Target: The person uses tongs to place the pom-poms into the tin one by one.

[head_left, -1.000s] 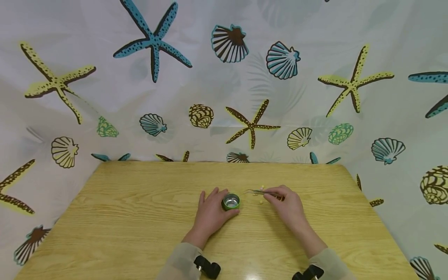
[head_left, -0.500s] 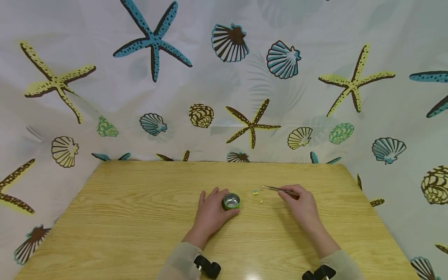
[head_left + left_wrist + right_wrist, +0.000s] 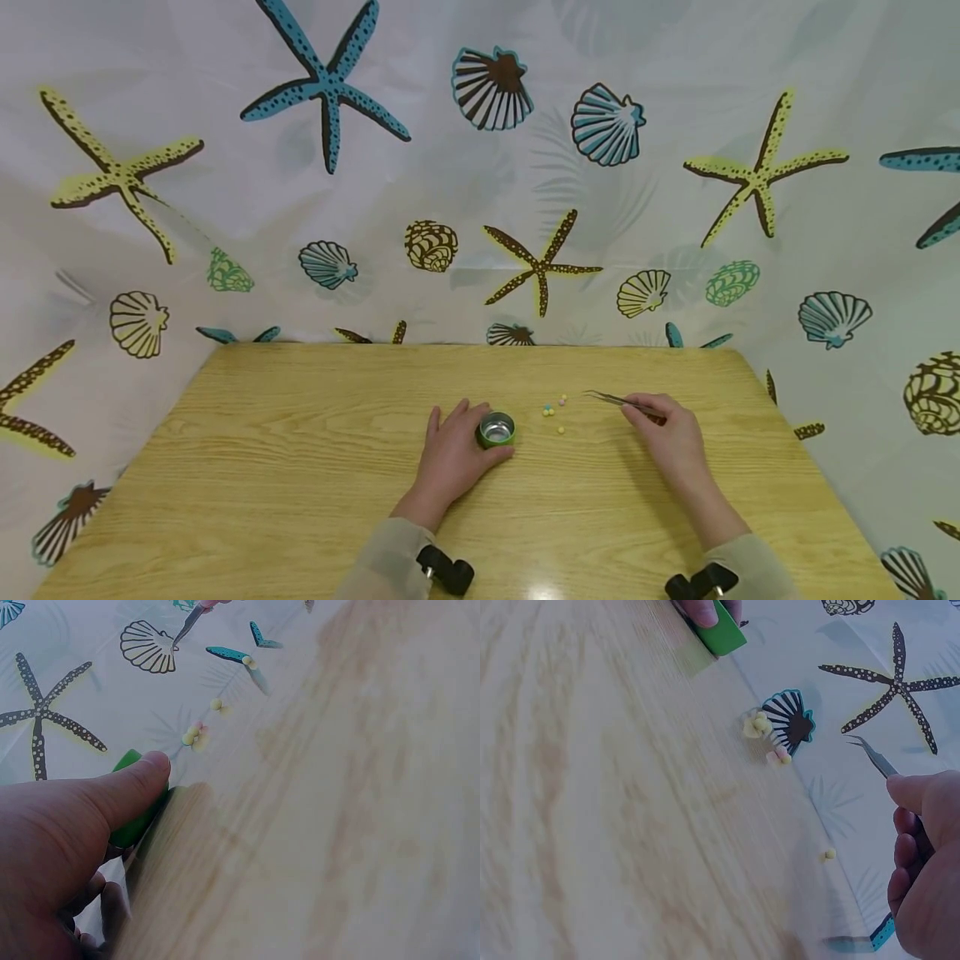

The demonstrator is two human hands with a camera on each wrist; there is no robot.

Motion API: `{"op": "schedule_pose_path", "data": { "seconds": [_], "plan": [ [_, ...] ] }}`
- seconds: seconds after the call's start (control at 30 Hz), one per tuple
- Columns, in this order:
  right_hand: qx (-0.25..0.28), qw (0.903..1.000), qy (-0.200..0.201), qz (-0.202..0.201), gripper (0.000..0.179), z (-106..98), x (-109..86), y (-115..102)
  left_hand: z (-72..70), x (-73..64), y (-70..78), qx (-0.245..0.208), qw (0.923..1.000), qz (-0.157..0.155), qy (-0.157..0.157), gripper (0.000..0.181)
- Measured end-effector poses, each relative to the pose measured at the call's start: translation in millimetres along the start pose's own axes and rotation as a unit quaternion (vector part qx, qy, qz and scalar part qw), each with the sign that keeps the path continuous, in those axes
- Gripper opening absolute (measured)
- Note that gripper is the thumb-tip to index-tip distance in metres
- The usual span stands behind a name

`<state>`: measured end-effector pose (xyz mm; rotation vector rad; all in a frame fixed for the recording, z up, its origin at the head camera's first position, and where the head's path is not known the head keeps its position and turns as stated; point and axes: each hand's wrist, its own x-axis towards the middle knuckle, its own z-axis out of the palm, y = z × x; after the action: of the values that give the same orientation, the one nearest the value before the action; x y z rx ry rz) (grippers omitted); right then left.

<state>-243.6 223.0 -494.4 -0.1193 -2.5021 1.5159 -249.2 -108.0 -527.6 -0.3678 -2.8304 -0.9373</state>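
Observation:
My left hand (image 3: 450,460) curls round a small round green container (image 3: 486,439) with a shiny silver inside, standing upright on the table; the thumb lies along its near side. Pinched in my right hand (image 3: 670,442) is a pair of metal tweezers (image 3: 609,399), its bent tips pointing left. In the right wrist view the tweezers (image 3: 879,760) show their two tips slightly apart with nothing between them. Small beads lie between container and tweezers: a yellow and blue cluster (image 3: 548,412), a pink and yellow pair (image 3: 563,401), and a single yellow bead (image 3: 561,431).
The light wooden table (image 3: 300,483) reaches back to a hanging cloth (image 3: 465,175) printed with starfish and shells. Black devices are strapped at both wrists, over light sleeves (image 3: 386,558).
My right hand has moved right with the tweezers, away from the container and past the beads, which now show uncovered. The left hand and the container stay in place.

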Motion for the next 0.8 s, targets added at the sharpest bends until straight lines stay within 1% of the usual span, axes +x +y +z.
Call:
{"op": "schedule_pose_path", "data": {
  "seconds": [0.33, 0.7, 0.8],
  "plan": [
    [-0.008, 0.9997, 0.018, 0.017, 0.033, -15, 3.2, 13, 0.1, -0.3, 0.9, -0.002, 1.0000, -0.003, -0.003, 0.072],
    [-0.057, 0.9976, 0.028, 0.027, 0.035, -29, 11.0, 35, 0.9, 0.4, 0.7, 0.002, 1.0000, -0.006, -0.005, 0.073],
    [-0.064, 0.9970, 0.028, 0.031, 0.035, -32, 11.5, 39, 0.9, 0.6, 0.5, 0.003, 1.0000, -0.007, -0.006, 0.074]
  ]
}}
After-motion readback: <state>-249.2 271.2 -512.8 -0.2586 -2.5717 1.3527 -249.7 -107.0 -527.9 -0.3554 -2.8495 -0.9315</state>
